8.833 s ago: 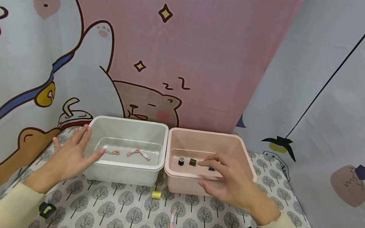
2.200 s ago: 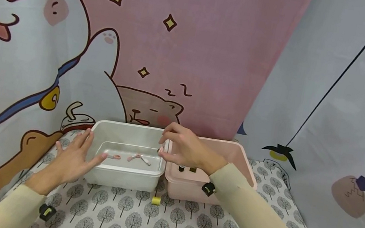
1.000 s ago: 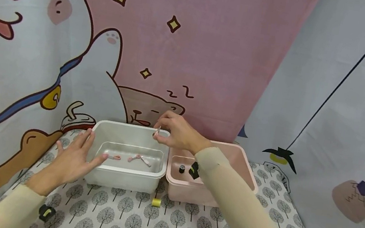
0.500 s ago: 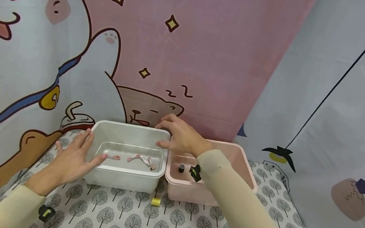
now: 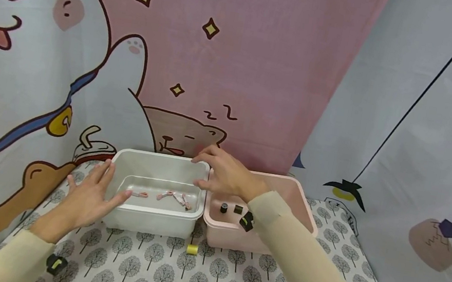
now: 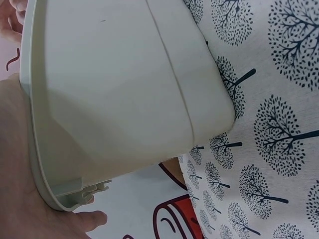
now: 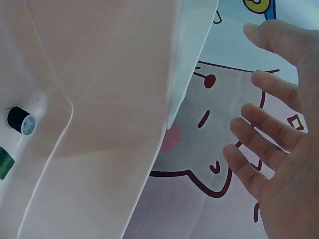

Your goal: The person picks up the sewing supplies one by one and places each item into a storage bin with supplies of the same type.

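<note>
My left hand (image 5: pixel 86 197) rests on the left rim of the white bin (image 5: pixel 151 222), fingers spread. In the left wrist view, the bin's outer wall (image 6: pixel 114 89) fills the middle, beside the hand. Inside the white bin lie small pink-and-white folded strips (image 5: pixel 166 195), one apart at left and others bunched at right. My right hand (image 5: pixel 229 173) hovers over where the two bins meet, its fingers apart and holding nothing. Below it, the pink bin (image 5: pixel 304 207) contains a black thread spool (image 5: pixel 224 207) and a dark green spool (image 5: pixel 238 209). The right wrist view shows the black spool (image 7: pixel 21 121) closely.
A yellow thread spool (image 5: pixel 192 249) lies on the tree-patterned cloth (image 5: pixel 165 274) in front of the bins. Behind them hangs a cartoon-printed curtain (image 5: pixel 264 68). Both bins stand side by side, with the curtain close behind their back rims.
The pink-and-white strip from the cloth was picked up by my right hand, carried over the white bin and let go among the strips there. The right hand has since shifted slightly. The left stays put.
</note>
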A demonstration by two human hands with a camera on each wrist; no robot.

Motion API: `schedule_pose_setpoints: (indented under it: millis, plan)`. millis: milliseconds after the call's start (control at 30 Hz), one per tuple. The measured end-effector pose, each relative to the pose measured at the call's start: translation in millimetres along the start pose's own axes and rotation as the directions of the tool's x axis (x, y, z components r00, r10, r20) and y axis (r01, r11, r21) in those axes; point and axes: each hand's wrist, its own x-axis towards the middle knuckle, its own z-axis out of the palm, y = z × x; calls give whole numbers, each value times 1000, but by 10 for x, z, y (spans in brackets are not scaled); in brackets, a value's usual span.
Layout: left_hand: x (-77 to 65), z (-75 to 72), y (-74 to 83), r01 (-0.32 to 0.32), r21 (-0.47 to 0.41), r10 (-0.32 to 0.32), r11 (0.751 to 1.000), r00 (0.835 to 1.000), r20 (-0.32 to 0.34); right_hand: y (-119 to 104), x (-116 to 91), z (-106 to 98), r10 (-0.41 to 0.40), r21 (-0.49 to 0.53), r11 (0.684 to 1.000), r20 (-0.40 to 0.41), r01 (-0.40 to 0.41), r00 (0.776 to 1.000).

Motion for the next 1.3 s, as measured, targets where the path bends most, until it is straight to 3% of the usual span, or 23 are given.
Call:
schedule_pose_setpoints:
  millis: [233,567,1033,1167,1300]
  plan:
    - [15,13,-32,-9,-2,9,1000,1000,2,-49,-115,7,-19,1,1000,-29,19,999]
    - [30,17,-40,-14,-3,14,1000,1000,-5,-63,-368,74,-109,27,993,-66,111,992]
    - [9,4,-31,-11,-2,11,1000,1000,-6,-47,-589,210,-252,8,966,-188,258,949]
    - [8,4,-28,-10,-3,10,1000,1000,-3,-43,-647,248,-264,25,961,-206,275,942]
    - [11,4,-24,-11,-1,11,1000,1000,-2,-56,-719,269,-241,33,967,-198,252,950]
